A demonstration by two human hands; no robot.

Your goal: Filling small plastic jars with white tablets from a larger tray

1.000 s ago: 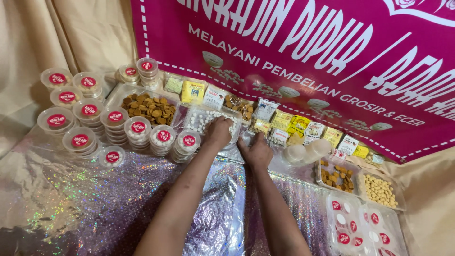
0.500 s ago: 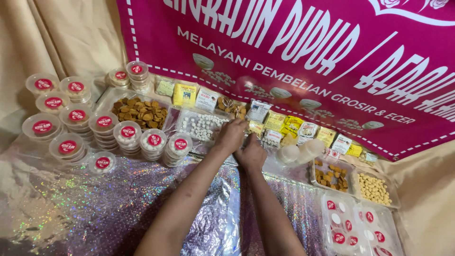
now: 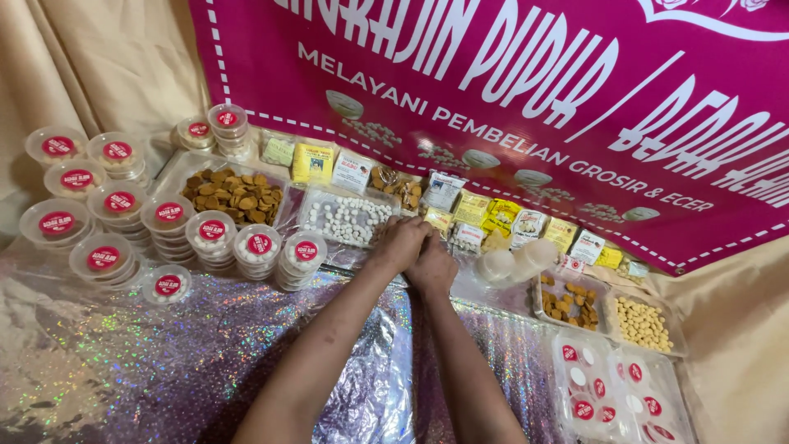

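At the middle of the glittery surface (image 3: 164,362), left hand (image 3: 400,242) and right hand (image 3: 433,267) pressed together beside the tray of white balls (image 3: 347,220); fingers curled, contents hidden. Jars (image 3: 214,238) already stacked; packets (image 3: 493,218) still loosely lined.

Stacked round lidded plastic tubs (image 3: 168,226) sit left of the clear tray of white pellets (image 3: 347,219) — small flat packets (image 3: 485,215) right, big printed banner (image 3: 526,107) behind.
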